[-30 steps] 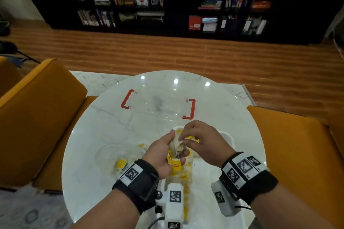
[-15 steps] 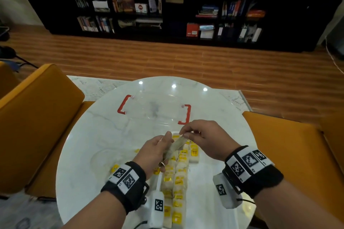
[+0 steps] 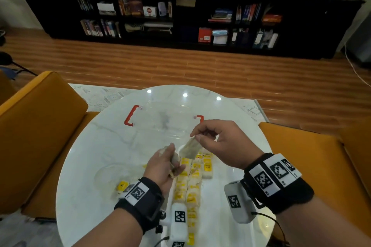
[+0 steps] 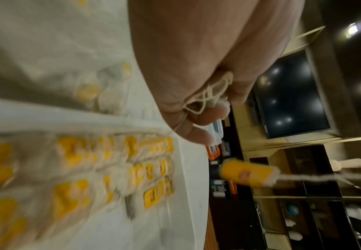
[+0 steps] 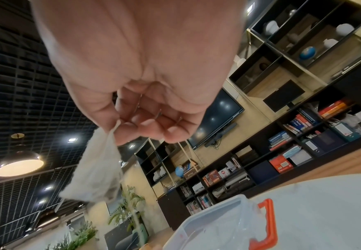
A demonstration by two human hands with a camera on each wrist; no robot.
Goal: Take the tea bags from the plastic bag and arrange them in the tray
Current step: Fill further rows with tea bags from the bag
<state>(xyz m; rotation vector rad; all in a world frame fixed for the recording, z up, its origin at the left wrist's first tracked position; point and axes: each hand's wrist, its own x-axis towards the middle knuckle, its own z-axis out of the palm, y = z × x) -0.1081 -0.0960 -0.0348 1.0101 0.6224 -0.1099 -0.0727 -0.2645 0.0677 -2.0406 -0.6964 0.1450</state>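
Your right hand (image 3: 215, 142) is raised above the far middle of the round white marble table (image 3: 94, 158). Its thumb and forefinger pinch the top corner of one tea bag (image 3: 189, 148), which hangs free in the air; the other fingers are curled in beside them. In the right wrist view the pouch (image 5: 96, 170) dangles from that pinch, pale and slightly crumpled.

Your left hand (image 3: 164, 164) is lower and to the left, over the near rows of tea bags. Its fingers are curled around a bunched white string (image 4: 207, 94), seen in the left wrist view. A yellow tag (image 4: 247, 174) with a small red mark swings in the air on a taut string; the mark is too blurred to read.

The tray (image 3: 224, 192) lies flat on the near middle of the table. Tea bags in the tray (image 3: 192, 186) lie in rows, each showing a yellow label. One label at the far right end carries dark print that is too small to read reliably.

The plastic bag (image 3: 108, 174) lies flattened on the table, left of the tray, with one yellow-tagged tea bag (image 3: 122, 185) at its near edge.

A clear plastic lid with red handles (image 3: 129, 115) rests on the far part of the table. Orange chairs (image 3: 36, 126) stand to the left and right. A black bookshelf (image 3: 200, 22) runs along the far wall. The spines and boxes on it are not legible.
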